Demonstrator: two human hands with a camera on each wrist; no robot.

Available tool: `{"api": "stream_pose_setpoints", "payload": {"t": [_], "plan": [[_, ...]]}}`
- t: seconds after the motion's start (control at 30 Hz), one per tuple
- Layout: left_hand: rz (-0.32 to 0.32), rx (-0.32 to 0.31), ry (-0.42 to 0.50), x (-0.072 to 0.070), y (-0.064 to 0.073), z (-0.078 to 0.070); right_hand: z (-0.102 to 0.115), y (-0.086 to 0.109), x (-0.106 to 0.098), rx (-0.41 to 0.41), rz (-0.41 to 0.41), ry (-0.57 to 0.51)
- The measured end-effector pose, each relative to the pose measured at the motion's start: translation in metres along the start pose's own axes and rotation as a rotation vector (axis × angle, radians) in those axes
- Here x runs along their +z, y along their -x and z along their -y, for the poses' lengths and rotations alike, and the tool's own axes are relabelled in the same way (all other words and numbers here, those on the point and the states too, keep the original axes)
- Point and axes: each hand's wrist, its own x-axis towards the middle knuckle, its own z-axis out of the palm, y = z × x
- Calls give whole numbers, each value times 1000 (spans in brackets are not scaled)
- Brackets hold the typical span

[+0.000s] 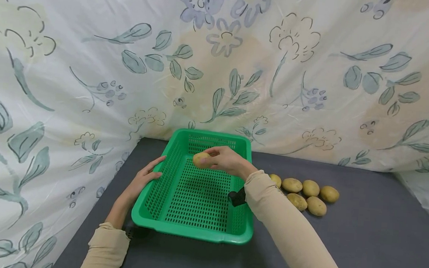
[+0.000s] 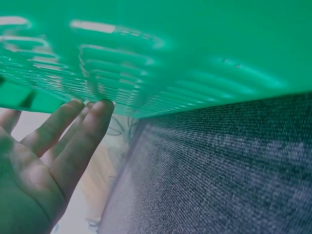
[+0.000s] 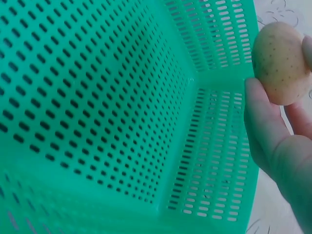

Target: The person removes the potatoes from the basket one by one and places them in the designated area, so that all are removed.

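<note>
A green perforated plastic basket [image 1: 192,234] stands on the dark tabletop, and nothing lies on the part of its floor that shows. Above its far half my right hand [image 1: 228,160] pinches a yellow potato [image 1: 199,160] between thumb and fingers. From the right wrist view, this potato [image 3: 279,63] looks oval and lightly speckled. My left hand [image 1: 142,182] is at the basket's left side, its fingertips at the rim. In the left wrist view the fingers of that hand [image 2: 53,156] are extended, tips against or very near the slotted outer wall.
Several loose potatoes [image 1: 310,188] lie grouped on the dark tabletop [image 1: 372,228], right of the basket; the right sleeve [image 1: 286,226] partly covers the group. A floral curtain [image 1: 241,69] hangs behind and along the left side. A black device [image 1: 237,197] sits under the right wrist.
</note>
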Motion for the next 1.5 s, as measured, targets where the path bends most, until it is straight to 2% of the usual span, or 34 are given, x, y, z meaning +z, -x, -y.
{"api": "stream_pose_setpoints", "payload": {"t": [0.4, 0.83, 1.17, 1.5], "plan": [[-7, 6, -27, 3, -2, -1, 0, 13, -23, -6, -81, -92], [-16, 6, -47, 4, -1, -3, 5, 23, -33, -36, -121, -190], [-20, 17, -63, 3, -1, -3, 9, 31, -46, -62, -161, -180], [-17, 38, -74, 2, 0, -1, 2, 42, -64, -104, -204, -243]]}}
